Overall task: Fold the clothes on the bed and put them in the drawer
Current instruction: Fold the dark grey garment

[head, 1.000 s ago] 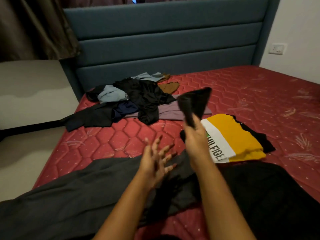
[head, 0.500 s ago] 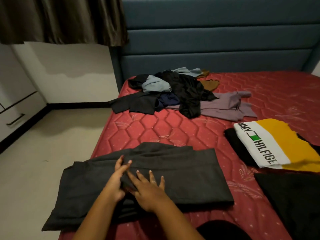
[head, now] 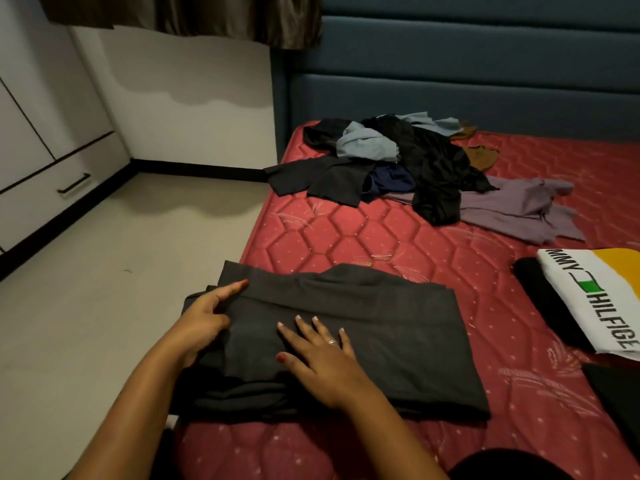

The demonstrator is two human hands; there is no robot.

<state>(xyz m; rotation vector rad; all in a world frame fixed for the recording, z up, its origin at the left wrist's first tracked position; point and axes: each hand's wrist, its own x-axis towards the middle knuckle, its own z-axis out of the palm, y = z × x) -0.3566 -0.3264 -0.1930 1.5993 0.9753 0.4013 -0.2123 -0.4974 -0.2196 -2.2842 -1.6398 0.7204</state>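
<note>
A dark grey garment lies folded in layers on the red mattress, at its near left edge. My left hand grips the garment's left fold, index finger stretched over the top layer. My right hand lies flat on the middle of the garment, fingers spread, holding nothing. An unfolded pile of clothes in black, grey-blue, navy and brown sits near the headboard, with a mauve garment spread beside it. The white drawer front with a dark handle is at the far left.
A folded white and yellow shirt rests on a black garment at the right edge. Another black cloth lies below it. Pale floor runs between bed and cabinet. The blue padded headboard stands behind.
The grey garment's left part has been folded over, making it shorter. My left hand moved to the left fold and my right hand spread flat on top. The view shifted closer.
</note>
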